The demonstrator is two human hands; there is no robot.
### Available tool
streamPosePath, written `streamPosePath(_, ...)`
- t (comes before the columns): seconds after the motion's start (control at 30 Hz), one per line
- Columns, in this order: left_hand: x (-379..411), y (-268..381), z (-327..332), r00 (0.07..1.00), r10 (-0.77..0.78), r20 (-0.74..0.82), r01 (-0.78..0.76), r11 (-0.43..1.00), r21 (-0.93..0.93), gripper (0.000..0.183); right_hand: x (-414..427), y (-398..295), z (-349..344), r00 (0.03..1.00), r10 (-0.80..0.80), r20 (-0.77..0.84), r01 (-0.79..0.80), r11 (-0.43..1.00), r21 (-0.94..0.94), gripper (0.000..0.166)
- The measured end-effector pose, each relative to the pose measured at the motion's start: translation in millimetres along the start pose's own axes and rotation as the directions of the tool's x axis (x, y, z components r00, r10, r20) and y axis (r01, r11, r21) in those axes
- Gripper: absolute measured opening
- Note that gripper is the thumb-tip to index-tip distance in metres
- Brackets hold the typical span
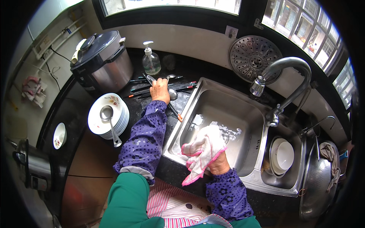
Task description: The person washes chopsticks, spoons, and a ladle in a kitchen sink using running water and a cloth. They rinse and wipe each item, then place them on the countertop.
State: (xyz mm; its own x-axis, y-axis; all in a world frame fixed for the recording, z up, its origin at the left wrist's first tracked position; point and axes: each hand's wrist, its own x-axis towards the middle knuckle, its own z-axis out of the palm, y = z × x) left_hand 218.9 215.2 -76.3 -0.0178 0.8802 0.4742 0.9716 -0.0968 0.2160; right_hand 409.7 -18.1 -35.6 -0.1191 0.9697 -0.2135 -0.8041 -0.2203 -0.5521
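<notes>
My left hand (160, 90) is over a spread of dark chopsticks (182, 86) on the black counter, left of the sink. Its fingertips point away from me, and what lies beneath them is hidden. A metal spoon (172, 94) shows its bowl just right of this hand, and another spoon bowl (171, 76) lies beyond it. Above the near side of the large sink basin (242, 105), my right hand (219, 164) holds a white cloth (206, 142) with a pink edge. The cloth covers most of that hand's fingers. Shallow water lies in the basin.
Stacked bowls (95, 125) with a ladle (107, 113) stand at left, near an electric pressure cooker (111, 68). A pump bottle (151, 61) stands behind the chopsticks. The faucet (296, 64) arches over the sink. White bowls (285, 155) sit in the small basin.
</notes>
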Motion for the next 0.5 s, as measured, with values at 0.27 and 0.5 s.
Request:
streamPosePath(0.27,2,-2,-17,0.989,-0.04,0.142,0.023,0.993,0.116,0.017,-4,-2,3,0.999,0.027,0.019,-0.027,1.0,0.0,0.029)
streamPosePath(0.5,5,3,-21,0.995,-0.071,0.074,0.055,0.977,0.204,0.015,-6,-4,8,0.993,0.09,0.073,-0.095,0.994,0.06,0.023)
